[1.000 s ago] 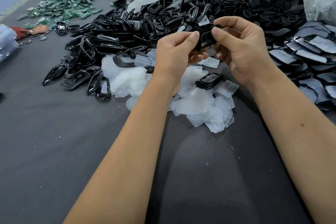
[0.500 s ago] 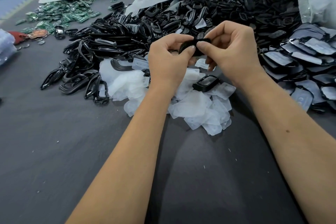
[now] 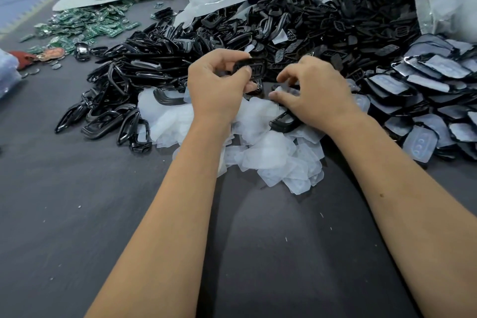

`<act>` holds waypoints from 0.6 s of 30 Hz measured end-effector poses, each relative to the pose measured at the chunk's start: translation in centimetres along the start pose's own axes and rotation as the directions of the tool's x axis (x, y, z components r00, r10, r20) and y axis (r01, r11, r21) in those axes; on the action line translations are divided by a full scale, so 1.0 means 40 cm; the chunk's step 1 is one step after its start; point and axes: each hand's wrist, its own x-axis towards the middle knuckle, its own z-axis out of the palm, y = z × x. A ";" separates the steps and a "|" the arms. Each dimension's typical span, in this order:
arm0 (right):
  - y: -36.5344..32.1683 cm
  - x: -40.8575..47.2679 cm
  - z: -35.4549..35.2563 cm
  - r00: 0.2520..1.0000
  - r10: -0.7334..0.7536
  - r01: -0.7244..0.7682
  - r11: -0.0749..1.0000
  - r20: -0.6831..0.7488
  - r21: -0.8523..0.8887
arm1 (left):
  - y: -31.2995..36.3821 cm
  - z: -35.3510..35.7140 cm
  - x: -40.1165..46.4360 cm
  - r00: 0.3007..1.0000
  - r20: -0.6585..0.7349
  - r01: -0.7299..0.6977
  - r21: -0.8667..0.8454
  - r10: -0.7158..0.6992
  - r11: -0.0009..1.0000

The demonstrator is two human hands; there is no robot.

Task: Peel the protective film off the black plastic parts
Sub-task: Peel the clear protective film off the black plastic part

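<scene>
Left hand (image 3: 214, 85): fingers pinching one black plastic part (image 3: 251, 67), raised. Right hand (image 3: 315, 93): fingers loosely curled, whether holding film unclear. Below: peeled film pile (image 3: 268, 152) on surface (image 3: 77, 214).

Glossy black plastic parts (image 3: 160, 64) lie beside milky translucent film pieces (image 3: 268, 152) on matt grey cloth (image 3: 77, 214).

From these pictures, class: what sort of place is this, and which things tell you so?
Probably a small assembly workshop: heaps of identical black plastic parts spilling from bags, a pile of peeled film, and loose green circuit boards.
</scene>
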 end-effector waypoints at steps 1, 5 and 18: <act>0.001 0.000 0.002 1.000 0.014 -0.013 1.000 0.020 -0.018 | 0.001 -0.002 0.001 1.000 -0.003 0.011 -0.019 -0.011 1.000; 0.002 0.000 -0.005 1.000 0.028 -0.028 0.994 0.005 0.105 | 0.004 -0.006 0.001 0.999 -0.004 0.040 -0.044 -0.040 0.998; -0.025 -0.002 -0.008 0.971 0.224 -0.121 0.171 0.081 0.978 | -0.007 -0.006 0.002 0.995 0.012 0.104 -0.044 -0.103 0.994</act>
